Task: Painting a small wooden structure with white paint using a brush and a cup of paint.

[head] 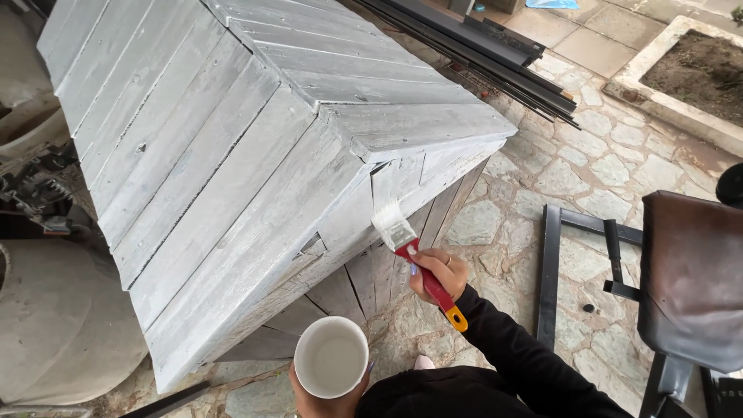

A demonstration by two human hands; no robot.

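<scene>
My right hand (439, 273) grips a paintbrush (410, 251) with a red and yellow handle. Its white bristles touch the end wall of a wooden structure (232, 155) with a peaked plank roof, painted whitish grey. My left hand (325, 396) holds a round white cup (331, 357) from below, close to my body and under the roof's lower edge. The cup holds pale paint. Unpainted brown boards show on the wall below the brush.
A black metal frame (551, 271) lies on the stone paving to the right. A brown padded seat (691, 279) stands at the right edge. Dark metal bars (495, 54) lie behind the roof. A concrete planter (681, 70) sits top right. Grey rounded containers (54, 325) stand left.
</scene>
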